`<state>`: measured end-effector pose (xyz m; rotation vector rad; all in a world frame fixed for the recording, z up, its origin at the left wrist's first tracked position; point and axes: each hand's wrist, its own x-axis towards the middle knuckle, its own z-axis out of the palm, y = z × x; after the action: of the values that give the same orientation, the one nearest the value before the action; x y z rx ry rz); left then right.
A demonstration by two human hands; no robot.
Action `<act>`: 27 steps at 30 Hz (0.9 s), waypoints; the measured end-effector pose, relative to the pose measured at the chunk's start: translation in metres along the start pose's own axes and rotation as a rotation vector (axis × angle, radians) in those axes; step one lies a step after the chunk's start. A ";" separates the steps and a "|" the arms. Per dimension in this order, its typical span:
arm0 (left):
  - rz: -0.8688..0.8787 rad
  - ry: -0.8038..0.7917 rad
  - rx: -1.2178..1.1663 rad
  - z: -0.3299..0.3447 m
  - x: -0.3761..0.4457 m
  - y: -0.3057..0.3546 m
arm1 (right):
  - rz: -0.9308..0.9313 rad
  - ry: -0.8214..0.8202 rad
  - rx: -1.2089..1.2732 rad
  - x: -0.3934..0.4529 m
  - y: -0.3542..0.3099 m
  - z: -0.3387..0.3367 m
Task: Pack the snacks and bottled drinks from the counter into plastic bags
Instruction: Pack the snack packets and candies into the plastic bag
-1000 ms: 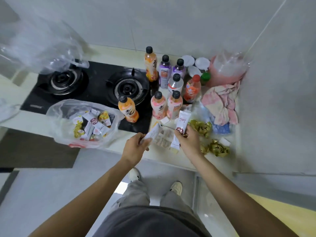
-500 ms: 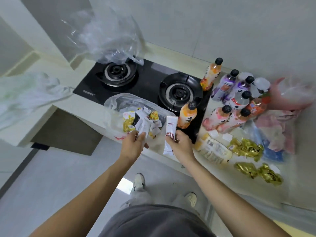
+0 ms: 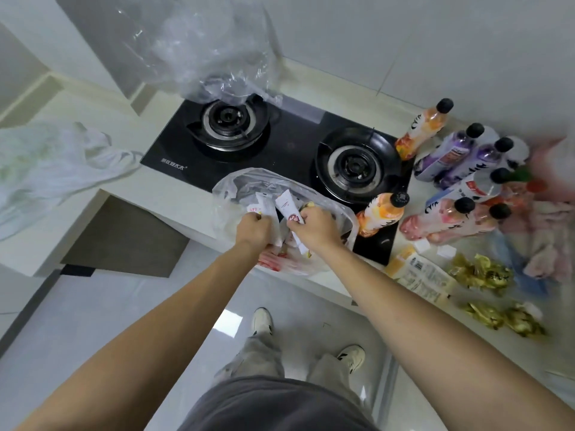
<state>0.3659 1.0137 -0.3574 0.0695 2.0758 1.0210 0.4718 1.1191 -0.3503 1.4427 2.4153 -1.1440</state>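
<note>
Head view: right hand point(image 3: 314, 227) pinches a white stick-shaped snack sachet point(image 3: 287, 206), long axis pointing up and away over the open clear plastic bag point(image 3: 224, 194) directly beneath, while left hand point(image 3: 253, 227) pinches smaller white sachets point(image 3: 263, 205) just beside it.
</note>
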 end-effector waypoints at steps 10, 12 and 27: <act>0.019 -0.010 -0.015 -0.004 0.019 0.001 | -0.097 0.169 -0.295 0.017 -0.005 -0.004; 0.092 0.001 0.042 -0.007 0.009 0.002 | -0.159 0.192 -0.314 0.013 -0.001 -0.004; 0.923 -0.062 0.728 0.051 -0.071 0.010 | -0.284 0.444 0.013 -0.080 0.091 -0.052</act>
<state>0.4463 1.0270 -0.3232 1.5041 2.2638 0.6477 0.6017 1.1200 -0.3282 1.5294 2.9989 -0.9671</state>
